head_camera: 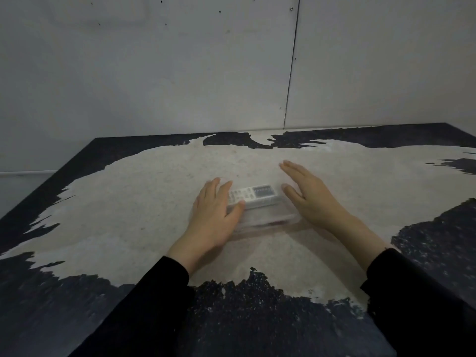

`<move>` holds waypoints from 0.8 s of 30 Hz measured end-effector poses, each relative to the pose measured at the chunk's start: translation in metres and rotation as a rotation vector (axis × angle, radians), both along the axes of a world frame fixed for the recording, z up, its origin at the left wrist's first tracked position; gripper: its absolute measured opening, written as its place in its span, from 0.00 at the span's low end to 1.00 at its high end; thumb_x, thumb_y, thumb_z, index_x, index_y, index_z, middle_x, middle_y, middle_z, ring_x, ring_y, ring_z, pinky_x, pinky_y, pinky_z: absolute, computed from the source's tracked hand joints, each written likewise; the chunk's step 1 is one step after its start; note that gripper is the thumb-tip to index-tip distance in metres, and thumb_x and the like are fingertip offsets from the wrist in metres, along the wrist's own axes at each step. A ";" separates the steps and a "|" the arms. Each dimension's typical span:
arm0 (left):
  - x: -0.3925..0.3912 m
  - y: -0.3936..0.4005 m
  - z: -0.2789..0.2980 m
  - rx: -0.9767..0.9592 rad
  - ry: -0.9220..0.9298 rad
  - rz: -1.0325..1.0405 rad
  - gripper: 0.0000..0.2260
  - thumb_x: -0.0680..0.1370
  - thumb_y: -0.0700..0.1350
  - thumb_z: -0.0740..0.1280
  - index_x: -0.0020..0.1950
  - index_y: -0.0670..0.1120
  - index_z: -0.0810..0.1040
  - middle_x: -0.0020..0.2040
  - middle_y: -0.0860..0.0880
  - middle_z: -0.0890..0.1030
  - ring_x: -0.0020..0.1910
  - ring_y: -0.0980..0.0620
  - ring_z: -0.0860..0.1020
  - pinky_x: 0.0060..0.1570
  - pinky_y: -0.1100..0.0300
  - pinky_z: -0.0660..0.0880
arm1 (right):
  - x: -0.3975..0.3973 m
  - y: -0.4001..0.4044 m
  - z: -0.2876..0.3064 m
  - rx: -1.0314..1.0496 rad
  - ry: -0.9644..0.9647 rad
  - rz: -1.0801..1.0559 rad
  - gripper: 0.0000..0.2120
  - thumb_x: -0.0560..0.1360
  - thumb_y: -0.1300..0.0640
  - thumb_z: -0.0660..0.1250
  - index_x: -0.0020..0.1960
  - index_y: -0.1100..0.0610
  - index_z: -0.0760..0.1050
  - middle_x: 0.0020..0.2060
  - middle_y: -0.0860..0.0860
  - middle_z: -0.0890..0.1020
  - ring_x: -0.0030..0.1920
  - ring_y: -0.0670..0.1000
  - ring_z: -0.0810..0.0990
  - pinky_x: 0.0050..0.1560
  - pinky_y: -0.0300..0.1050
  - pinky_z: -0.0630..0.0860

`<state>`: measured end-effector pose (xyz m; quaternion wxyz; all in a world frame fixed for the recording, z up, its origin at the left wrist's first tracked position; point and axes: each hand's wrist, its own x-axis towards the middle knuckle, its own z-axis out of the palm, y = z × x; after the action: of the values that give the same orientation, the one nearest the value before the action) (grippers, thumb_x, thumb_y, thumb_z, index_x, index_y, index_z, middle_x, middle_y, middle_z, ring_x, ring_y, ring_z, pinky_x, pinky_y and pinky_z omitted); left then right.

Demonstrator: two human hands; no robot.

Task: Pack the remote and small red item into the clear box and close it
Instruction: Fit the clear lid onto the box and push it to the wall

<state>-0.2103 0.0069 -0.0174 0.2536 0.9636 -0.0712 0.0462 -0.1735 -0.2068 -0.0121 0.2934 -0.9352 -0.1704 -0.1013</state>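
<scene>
A clear plastic box [268, 217] lies in the middle of the table. Inside it, along the far side, lies a white remote [253, 194] with a dark display. A thin red streak [279, 222] shows through the box's near wall; I cannot tell its shape. My left hand [215, 210] rests flat on the box's left end, fingers spread, thumb on top of the box. My right hand [309, 194] hovers flat at the box's right end, fingers straight, just beside or touching it. Neither hand grips anything.
The table [154, 202] has a worn pale top with dark patches at its edges. A grey wall [180, 73] stands right behind it. Black sleeves cover both forearms.
</scene>
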 end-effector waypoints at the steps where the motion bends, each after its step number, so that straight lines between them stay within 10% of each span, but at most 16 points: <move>1: 0.000 0.000 -0.001 0.070 -0.027 -0.010 0.26 0.79 0.57 0.50 0.75 0.49 0.52 0.78 0.46 0.50 0.77 0.47 0.46 0.75 0.45 0.46 | -0.001 0.000 0.001 0.023 -0.009 0.065 0.23 0.80 0.57 0.56 0.74 0.55 0.60 0.75 0.51 0.62 0.75 0.48 0.59 0.76 0.49 0.55; 9: 0.003 0.002 0.004 0.179 -0.008 -0.108 0.26 0.80 0.55 0.47 0.76 0.48 0.46 0.78 0.45 0.46 0.77 0.50 0.42 0.75 0.52 0.43 | -0.007 0.008 -0.002 -0.321 0.079 0.158 0.42 0.69 0.28 0.39 0.77 0.48 0.47 0.78 0.49 0.50 0.77 0.47 0.46 0.76 0.48 0.44; 19: 0.018 -0.013 0.011 0.321 -0.108 -0.046 0.30 0.72 0.59 0.47 0.66 0.41 0.63 0.63 0.39 0.71 0.61 0.41 0.67 0.65 0.49 0.62 | 0.012 0.035 0.011 -0.471 -0.028 0.098 0.40 0.66 0.30 0.42 0.72 0.48 0.59 0.61 0.57 0.71 0.60 0.57 0.66 0.64 0.52 0.63; 24: 0.023 -0.008 0.003 0.264 -0.005 -0.132 0.27 0.79 0.55 0.46 0.76 0.45 0.48 0.78 0.43 0.50 0.77 0.46 0.46 0.75 0.49 0.44 | 0.019 0.034 0.003 -0.508 0.011 0.127 0.41 0.65 0.30 0.34 0.75 0.42 0.48 0.73 0.56 0.63 0.73 0.57 0.58 0.73 0.52 0.53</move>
<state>-0.1871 -0.0015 -0.0143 0.1270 0.9817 -0.1404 0.0219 -0.1546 -0.1726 -0.0090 0.0558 -0.9668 -0.2474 -0.0315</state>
